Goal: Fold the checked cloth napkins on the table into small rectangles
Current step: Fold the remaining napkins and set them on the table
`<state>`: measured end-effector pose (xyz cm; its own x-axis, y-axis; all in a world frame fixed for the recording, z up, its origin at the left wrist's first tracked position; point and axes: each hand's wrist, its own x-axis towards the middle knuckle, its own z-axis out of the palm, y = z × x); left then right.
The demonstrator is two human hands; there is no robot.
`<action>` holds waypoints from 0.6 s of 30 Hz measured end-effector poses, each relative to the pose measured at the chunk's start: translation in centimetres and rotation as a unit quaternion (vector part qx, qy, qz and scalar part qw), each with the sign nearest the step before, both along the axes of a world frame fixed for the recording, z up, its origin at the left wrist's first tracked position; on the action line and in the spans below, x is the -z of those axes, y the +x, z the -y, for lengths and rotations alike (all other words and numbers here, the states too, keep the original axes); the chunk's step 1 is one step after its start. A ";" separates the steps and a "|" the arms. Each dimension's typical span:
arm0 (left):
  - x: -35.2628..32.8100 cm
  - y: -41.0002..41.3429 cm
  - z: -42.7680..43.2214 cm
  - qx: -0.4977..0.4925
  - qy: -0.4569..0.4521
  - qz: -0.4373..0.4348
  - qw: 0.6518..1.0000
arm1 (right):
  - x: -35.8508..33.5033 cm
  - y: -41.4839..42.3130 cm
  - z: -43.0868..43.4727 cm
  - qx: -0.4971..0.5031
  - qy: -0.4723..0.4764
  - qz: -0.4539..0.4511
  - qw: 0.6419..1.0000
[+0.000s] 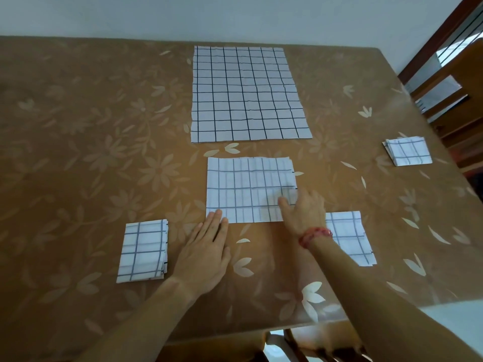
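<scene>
A half-folded checked napkin (245, 184) lies in the middle of the table. My left hand (206, 246) lies flat with straight fingers, its fingertips touching the napkin's near left corner. My right hand (303, 210), a red band at its wrist, rests with spread fingers on the napkin's near right part. A large unfolded checked napkin (245, 92) lies flat farther back. Three small folded napkins lie around: one at the near left (142, 252), one partly hidden behind my right wrist (350, 239), one at the far right (407, 151).
The table wears a brown flowered cloth (78, 142) under a clear cover. Its right edge (444, 158) runs close to the far-right folded napkin. A wooden chair (449, 82) stands beyond that edge. Another chair's top shows below the near edge (300, 343).
</scene>
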<state>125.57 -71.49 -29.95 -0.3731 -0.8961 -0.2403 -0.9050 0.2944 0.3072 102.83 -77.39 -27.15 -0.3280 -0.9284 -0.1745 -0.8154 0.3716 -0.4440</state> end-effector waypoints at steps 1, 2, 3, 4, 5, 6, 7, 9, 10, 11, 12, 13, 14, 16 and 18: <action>0.0 0.0 0.1 0.000 0.002 0.000 1.000 | -0.3 -0.3 1.0 0.034 -0.002 0.041 0.999; 0.0 0.0 0.1 0.000 0.002 0.000 1.000 | -0.8 -0.5 1.9 0.064 -0.005 0.084 0.994; -0.1 0.0 0.2 0.000 0.003 -0.002 1.000 | -1.3 -0.7 2.6 0.090 -0.006 0.123 0.988; -0.2 0.0 0.2 -0.001 0.003 -0.007 1.000 | -1.6 -0.9 3.3 0.109 -0.004 0.157 0.982; -0.2 0.0 0.2 -0.001 0.004 -0.010 1.000 | -1.9 -1.1 3.8 0.128 0.003 0.181 0.975; -0.1 0.1 0.2 -0.001 0.003 -0.012 1.000 | -2.1 -1.3 4.2 0.142 0.009 0.199 0.970; -0.1 0.1 0.1 0.000 0.002 -0.012 1.000 | -2.2 -1.4 4.6 0.150 0.015 0.206 0.967; 0.0 0.1 0.1 -0.002 -0.002 -0.017 1.000 | -2.2 -1.6 5.2 0.157 0.030 0.218 0.963; 0.0 0.1 0.1 -0.003 -0.002 -0.019 1.000 | -2.2 -1.7 5.4 0.162 0.037 0.233 0.958; 0.0 0.1 0.1 -0.003 -0.003 -0.020 1.000 | -2.2 -1.7 5.6 0.172 0.050 0.253 0.951; 0.1 0.2 0.0 -0.002 -0.005 -0.020 1.000 | -2.2 -1.8 5.8 0.184 0.059 0.272 0.943; 0.2 0.2 0.0 0.000 -0.008 -0.020 1.000 | -2.3 -1.8 6.0 0.194 0.071 0.287 0.936; 0.3 0.2 0.0 0.002 -0.012 -0.020 1.000 | -2.2 -1.9 6.1 0.196 0.078 0.297 0.931; 0.4 0.3 0.0 0.002 -0.016 -0.021 1.000 | -2.3 -1.9 6.3 0.191 0.087 0.304 0.929; 0.2 0.2 -0.1 -0.001 -0.016 -0.025 1.000 | -2.5 -1.8 6.4 0.180 0.091 0.303 0.931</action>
<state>125.79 -71.42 -30.19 -0.3818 -0.9038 -0.1932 -0.8896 0.3027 0.3421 101.01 -83.77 -24.61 -0.4021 -0.7145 -0.5725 -0.2429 0.6861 -0.6858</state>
